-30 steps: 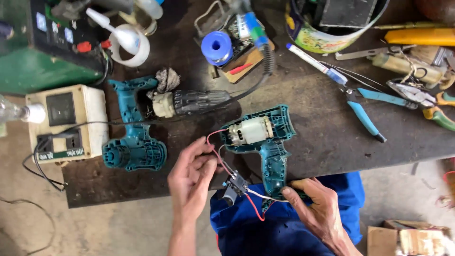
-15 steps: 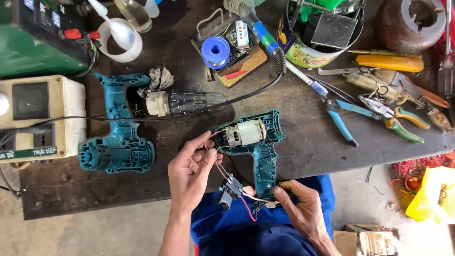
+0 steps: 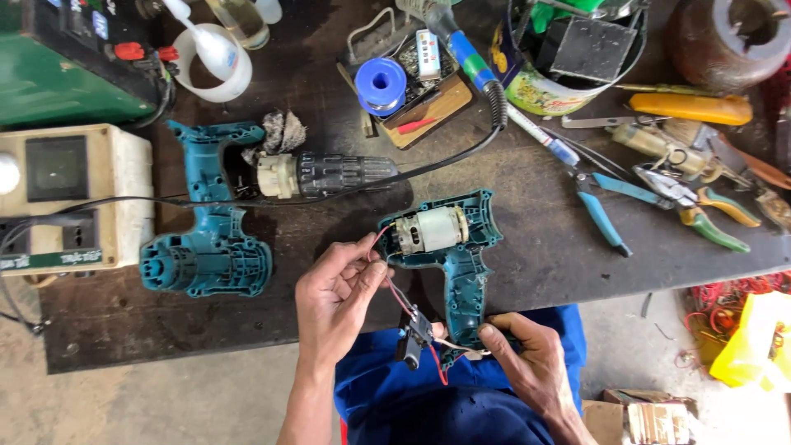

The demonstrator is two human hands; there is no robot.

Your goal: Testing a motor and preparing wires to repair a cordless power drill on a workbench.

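My left hand comes up from the bench edge, palm down, fingers curled, thumb and forefinger pinching the red and black wires just by the motor. My right hand sits lower, wrist bent in, thumb and fingers grasping the bottom of the handle of the open teal drill half-shell, which lies flat on the dark workbench w/ motor inside. Black switch dangles on the wires btwn both hands. Other shell half w/ chuck lies well to the left.
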